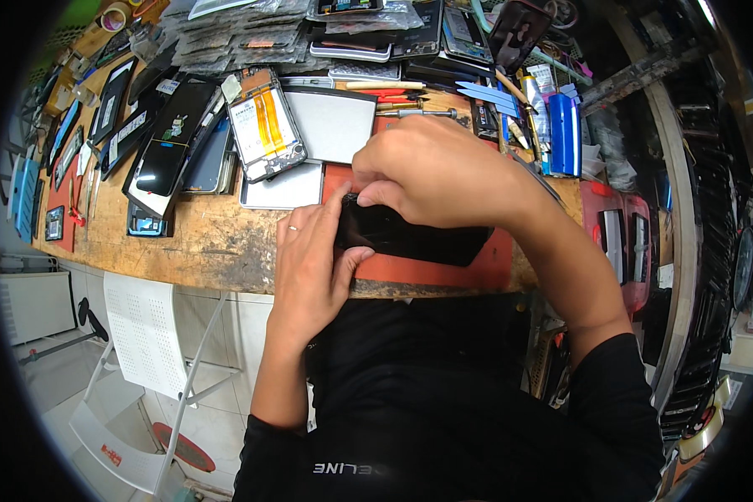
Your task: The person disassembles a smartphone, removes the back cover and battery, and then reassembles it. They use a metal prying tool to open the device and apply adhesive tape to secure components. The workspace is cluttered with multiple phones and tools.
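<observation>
Wooden bench (217,263) crowded along its far side. Bagged parts (234,38) piled at top centre; dark phones (161,167) lean over one another at upper left. An opened phone (265,125) with orange ribbons rests tilted on white trays (335,125), just left of my work. Thin tools (385,86) lie beyond my right wrist; a blue canister (565,134) stands at upper right. White chair (142,326), lower left, off the bench.

Black panel (427,241) lies flat on the red mat (494,272), centre frame, below my right hand (406,171) and running rightward from my left hand (308,263). My right hand hides much of its far edge.

Left fingers grip the panel's left end, thumb at the near side, fingertips by the far corner. Right fingers curl tightly, thumb at that corner; whether they pinch anything, I cannot tell.
</observation>
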`<action>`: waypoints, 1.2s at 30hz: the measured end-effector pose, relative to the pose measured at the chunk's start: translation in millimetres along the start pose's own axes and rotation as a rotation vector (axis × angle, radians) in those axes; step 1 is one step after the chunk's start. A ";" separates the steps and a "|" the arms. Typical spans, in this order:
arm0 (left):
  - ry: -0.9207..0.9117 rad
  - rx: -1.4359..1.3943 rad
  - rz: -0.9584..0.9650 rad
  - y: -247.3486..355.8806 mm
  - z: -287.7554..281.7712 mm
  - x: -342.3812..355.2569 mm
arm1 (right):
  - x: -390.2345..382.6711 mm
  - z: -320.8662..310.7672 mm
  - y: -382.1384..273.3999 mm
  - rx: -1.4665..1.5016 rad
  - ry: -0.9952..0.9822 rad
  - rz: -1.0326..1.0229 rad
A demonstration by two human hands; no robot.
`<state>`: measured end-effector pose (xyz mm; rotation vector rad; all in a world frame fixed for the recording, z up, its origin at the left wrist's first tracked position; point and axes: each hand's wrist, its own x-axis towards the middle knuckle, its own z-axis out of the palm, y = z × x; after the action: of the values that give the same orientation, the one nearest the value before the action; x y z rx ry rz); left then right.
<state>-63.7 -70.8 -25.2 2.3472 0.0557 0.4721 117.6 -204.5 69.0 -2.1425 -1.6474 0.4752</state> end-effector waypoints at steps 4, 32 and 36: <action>0.042 -0.412 -0.178 8.8 -6.6 3.7 | -5.8 -10.4 17.7 0.357 -0.107 0.089; -0.088 0.045 0.123 68.5 19.7 30.3 | -97.2 -22.9 20.1 0.379 0.619 0.123; -0.131 0.159 0.176 70.6 16.9 29.2 | -100.4 -25.8 26.6 0.288 0.561 0.083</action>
<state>-37.3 -128.6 20.4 2.5464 -0.1820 0.4106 127.4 -310.4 80.7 -1.9025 -1.1105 0.1030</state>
